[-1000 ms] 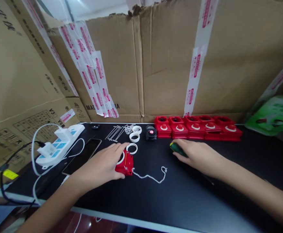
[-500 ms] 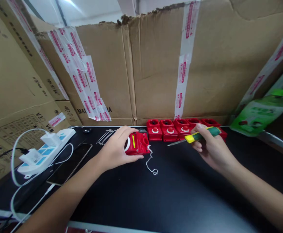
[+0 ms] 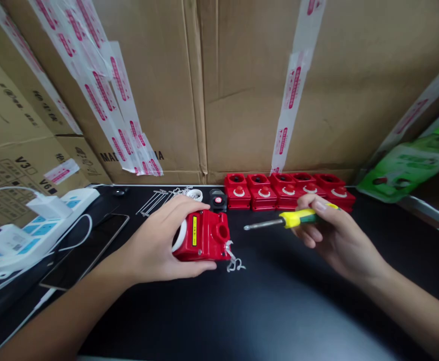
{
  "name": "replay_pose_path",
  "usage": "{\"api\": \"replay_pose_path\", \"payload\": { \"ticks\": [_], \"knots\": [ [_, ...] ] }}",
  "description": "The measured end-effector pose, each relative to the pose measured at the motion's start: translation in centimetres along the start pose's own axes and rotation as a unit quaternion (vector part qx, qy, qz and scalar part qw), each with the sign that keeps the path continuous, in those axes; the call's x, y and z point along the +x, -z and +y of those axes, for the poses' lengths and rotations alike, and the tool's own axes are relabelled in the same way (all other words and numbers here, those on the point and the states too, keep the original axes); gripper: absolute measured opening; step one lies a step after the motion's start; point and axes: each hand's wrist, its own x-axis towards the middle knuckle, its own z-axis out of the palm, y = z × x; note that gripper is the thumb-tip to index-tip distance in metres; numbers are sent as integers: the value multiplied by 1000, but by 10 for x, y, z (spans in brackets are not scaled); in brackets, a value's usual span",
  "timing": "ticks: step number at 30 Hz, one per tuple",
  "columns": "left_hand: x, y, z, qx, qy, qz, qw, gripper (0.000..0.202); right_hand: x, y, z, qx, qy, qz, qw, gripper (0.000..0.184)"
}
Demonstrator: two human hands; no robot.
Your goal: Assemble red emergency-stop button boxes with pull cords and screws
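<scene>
We had the red housing [image 3: 209, 240] in our left hand [image 3: 157, 243], held over the middle of the tabletop [image 3: 223, 318]; whether it touched the surface, we could not tell. The fingers were wrapped over its far side and the thumb lay along its near side, so that hand was clamped on it. A yellow label [image 3: 194, 231] faced up at us, a white ring [image 3: 180, 235] showed at the left end beside our palm, and a round recess was near the right end. From the right corner trailed a pale cord [image 3: 235, 265].

Our right hand [image 3: 334, 238] was closed around the yellow and green handle of a screwdriver [image 3: 292, 218]. Its metal shaft pointed left, the tip near the housing but apart from it. Our two hands were apart.

Just beyond the housing stood a black part [image 3: 218, 200] with a red centre. To its left were a white band [image 3: 194, 194] and several thin metal rods [image 3: 155, 201]; to its right, a row of red units [image 3: 263, 200] stood before a cardboard wall [image 3: 242, 110]. Farther left we had a phone [image 3: 86, 251] and a power strip [image 3: 35, 230]; a green pouch [image 3: 403, 165] leaned at the far right.
</scene>
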Motion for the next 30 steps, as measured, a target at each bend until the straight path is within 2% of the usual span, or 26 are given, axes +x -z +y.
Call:
{"api": "replay_pose_path", "payload": {
  "ticks": [6, 10, 19, 30],
  "knots": [
    [-1, -1, -3, 0, 10, -37, 999, 72, -4, -1, 4, 14, -34, -40, 999, 35],
    [-3, -4, -7, -1, -6, -45, 999, 71, -7, -3, 4, 40, -34, -65, 997, 35],
    [-2, -4, -9, 4, -5, -57, 998, 73, -10, -6, 4, 41, -14, -74, 996, 32],
    [-2, -6, -8, 8, -3, -59, 998, 71, -12, -5, 6, 30, -21, -95, 995, 25]
  ]
}}
